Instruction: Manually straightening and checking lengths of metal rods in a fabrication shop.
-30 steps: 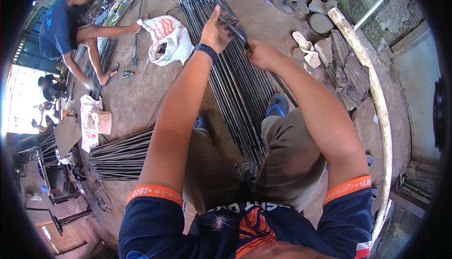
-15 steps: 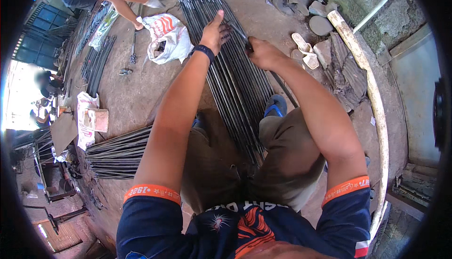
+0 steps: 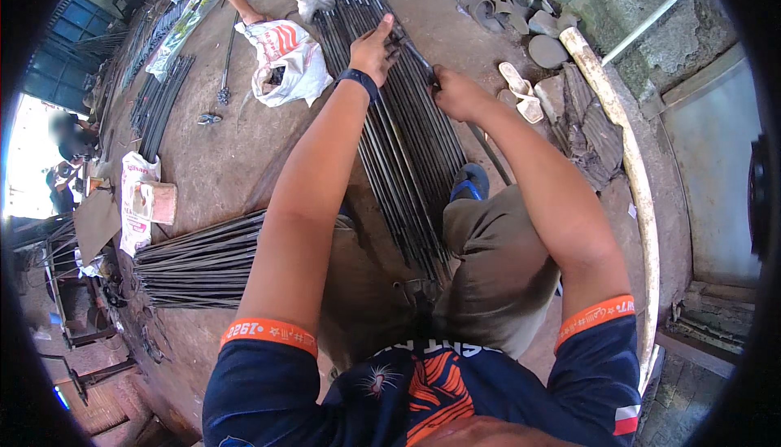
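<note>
My right hand (image 3: pixel 458 94) is closed round a dark metal rod (image 3: pixel 490 154), which slants down past my right foot. The rod's upper end reaches the curled, blackened fingers of my left hand (image 3: pixel 373 53), whose thumb points up; the fingertips are partly hidden. Below both hands a wide bundle of long dark metal rods (image 3: pixel 399 150) lies on the floor, running toward me between my legs. At its far end, a co-worker's gloved hand (image 3: pixel 313 2) reaches the rod tips.
Left of the bundle stands an open white sack (image 3: pixel 294 61). Another stack of rods (image 3: pixel 199 264) lies by my left leg. To the right are pale sandals (image 3: pixel 521 91), a crumpled dark cloth (image 3: pixel 592 134) and a long pale pole (image 3: pixel 639 170) along the wall.
The co-worker's gloved hand has come to the far end of the bundle. My left fingers have drawn in at the rod's end; my right hand keeps its grip.
</note>
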The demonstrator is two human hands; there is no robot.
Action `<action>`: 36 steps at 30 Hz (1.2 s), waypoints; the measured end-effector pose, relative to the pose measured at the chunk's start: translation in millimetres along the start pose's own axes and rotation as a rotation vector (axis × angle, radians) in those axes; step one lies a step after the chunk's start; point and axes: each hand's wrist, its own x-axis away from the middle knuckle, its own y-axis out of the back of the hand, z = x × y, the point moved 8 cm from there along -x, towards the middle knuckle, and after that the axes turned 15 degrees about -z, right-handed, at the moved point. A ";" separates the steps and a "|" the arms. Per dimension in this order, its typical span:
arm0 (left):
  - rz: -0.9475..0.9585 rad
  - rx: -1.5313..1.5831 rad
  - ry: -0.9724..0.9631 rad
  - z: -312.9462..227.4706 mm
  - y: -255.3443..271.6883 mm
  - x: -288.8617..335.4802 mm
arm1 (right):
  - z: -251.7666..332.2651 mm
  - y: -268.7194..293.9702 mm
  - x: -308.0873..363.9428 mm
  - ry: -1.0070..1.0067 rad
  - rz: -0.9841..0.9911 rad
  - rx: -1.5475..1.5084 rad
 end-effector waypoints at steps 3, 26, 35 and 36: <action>-0.088 0.043 0.006 -9.7 11.4 2.1 | 13.0 5.6 5.7 -0.011 -0.014 0.023; -0.014 -0.150 0.014 -3.4 31.6 1.7 | 6.4 10.3 11.5 -0.088 0.020 0.088; 0.033 -0.019 0.020 9.9 0.1 -4.5 | -4.2 3.4 5.3 -0.103 0.060 0.034; 0.080 0.039 0.053 12.5 -0.6 -2.3 | -3.3 4.8 4.2 -0.085 0.041 0.044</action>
